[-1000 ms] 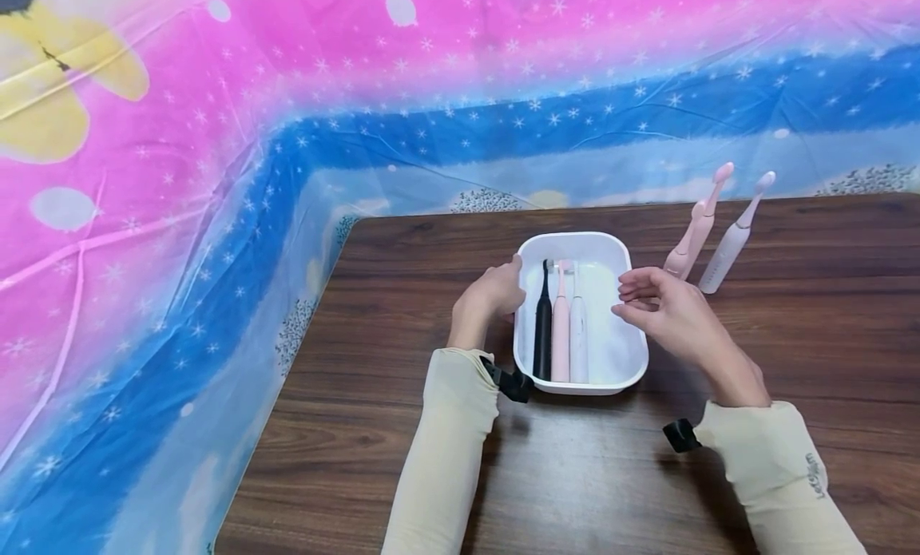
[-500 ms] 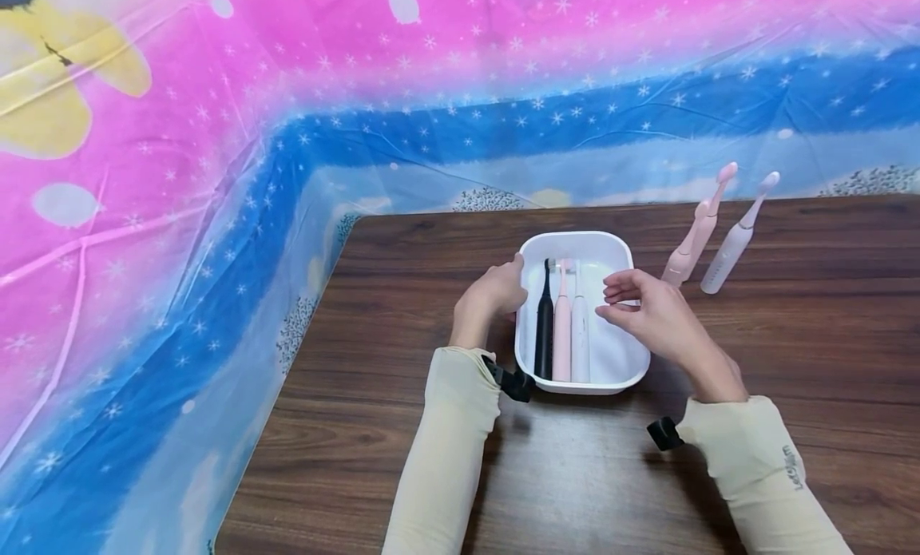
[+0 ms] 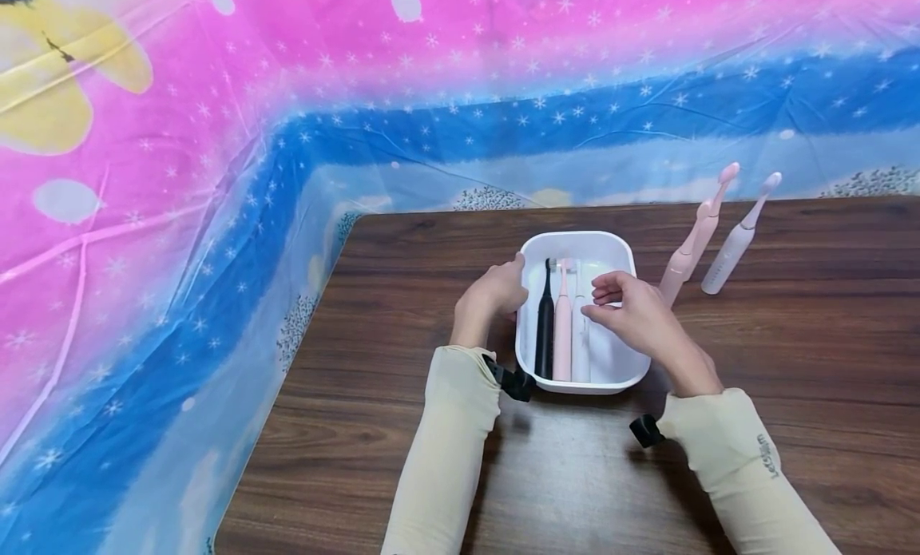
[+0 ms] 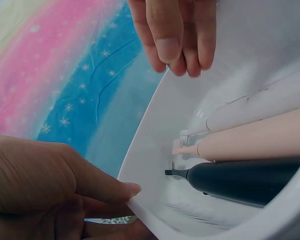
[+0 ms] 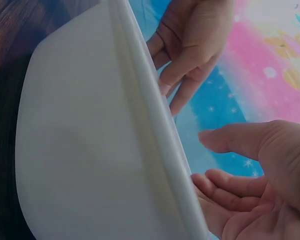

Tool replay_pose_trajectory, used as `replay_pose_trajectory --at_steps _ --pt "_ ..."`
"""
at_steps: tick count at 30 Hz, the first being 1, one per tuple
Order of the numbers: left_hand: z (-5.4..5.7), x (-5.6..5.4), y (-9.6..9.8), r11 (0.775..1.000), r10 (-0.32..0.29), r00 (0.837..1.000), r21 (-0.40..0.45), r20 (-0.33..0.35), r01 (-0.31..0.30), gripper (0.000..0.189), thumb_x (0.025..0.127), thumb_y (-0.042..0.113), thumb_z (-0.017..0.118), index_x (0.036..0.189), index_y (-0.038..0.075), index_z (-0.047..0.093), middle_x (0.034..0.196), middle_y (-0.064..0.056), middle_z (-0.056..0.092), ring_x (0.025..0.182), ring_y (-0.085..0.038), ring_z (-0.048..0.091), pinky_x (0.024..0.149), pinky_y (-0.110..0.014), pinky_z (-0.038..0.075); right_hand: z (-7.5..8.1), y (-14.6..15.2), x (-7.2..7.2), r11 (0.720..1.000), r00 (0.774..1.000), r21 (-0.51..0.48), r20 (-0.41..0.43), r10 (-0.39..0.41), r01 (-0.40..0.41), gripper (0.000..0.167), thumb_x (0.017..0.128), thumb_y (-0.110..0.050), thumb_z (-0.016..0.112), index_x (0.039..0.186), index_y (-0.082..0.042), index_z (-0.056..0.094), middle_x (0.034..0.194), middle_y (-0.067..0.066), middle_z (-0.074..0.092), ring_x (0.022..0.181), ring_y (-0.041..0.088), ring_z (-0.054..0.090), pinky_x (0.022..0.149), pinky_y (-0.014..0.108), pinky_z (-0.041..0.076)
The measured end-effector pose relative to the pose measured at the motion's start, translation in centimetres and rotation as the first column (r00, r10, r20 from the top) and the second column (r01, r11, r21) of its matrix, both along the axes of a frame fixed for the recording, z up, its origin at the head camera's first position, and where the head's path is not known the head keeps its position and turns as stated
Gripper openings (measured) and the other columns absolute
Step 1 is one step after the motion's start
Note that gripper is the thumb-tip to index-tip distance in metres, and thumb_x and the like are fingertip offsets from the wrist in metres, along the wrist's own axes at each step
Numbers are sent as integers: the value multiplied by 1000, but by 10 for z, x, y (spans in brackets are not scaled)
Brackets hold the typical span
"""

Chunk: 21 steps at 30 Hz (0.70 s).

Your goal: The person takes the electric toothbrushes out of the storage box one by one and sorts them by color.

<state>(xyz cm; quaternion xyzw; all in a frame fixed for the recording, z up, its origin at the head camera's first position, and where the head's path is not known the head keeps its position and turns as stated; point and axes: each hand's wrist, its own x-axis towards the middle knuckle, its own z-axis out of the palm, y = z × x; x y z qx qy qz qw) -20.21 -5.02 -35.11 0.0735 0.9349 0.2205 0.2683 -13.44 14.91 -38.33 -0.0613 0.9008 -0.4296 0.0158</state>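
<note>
Pinching the box (image 3: 609, 362) with left hand (image 3: 490, 293), we hover nearer, empty right hand (image 3: 636, 311) above the lengthwise white brush (image 3: 580, 351).

The head view is bright and evenly lit, with pale glare on the worktop (image 3: 575, 471) and soft shadows beside the sleeves (image 3: 440, 451); the white toothbrush (image 3: 580, 351) nearly washes out against the tray (image 3: 614, 359). Both wrist views are dimmer and hazier, their fine detail soft.

I see black, pink and white toothbrushes (image 3: 563, 339) and a white tub (image 3: 612, 363). My feed shows pink-and-blue, snowflake-patterned cloth (image 3: 503, 128).
</note>
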Motion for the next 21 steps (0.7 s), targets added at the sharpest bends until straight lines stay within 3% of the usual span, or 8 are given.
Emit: replay_pose_trajectory --at_steps 9,16,21 --pt "1 0 -1 1000 -5 1000 4 -4 5 67 99 8 40 156 16 6 153 -10 35 64 -23 56 50 -24 43 -3 -9 -3 998 998 24 31 -59 58 40 86 -18 68 117 6 58 103 19 67 97 30 63 83 39 51" --pt "1 2 -1 999 -34 999 0 -14 34 67 98 6 39 156 13 6 154 -9 34 98 -23 54 55 -25 44 -5 -12 -3 999 997 46 78 -30 26 42 87 -21 67 117 7 57 106 21 65 100 32 62 88 42 48" --pt "2 2 -2 999 -37 999 2 -17 37 67 98 7 40 156 13 6 155 -9 32 104 -24 55 58 -26 45 -9 -14 -4 998 997 69 81 -17 11 41 86 -20 67 114 8 57 103 20 66 97 31 62 87 42 48"
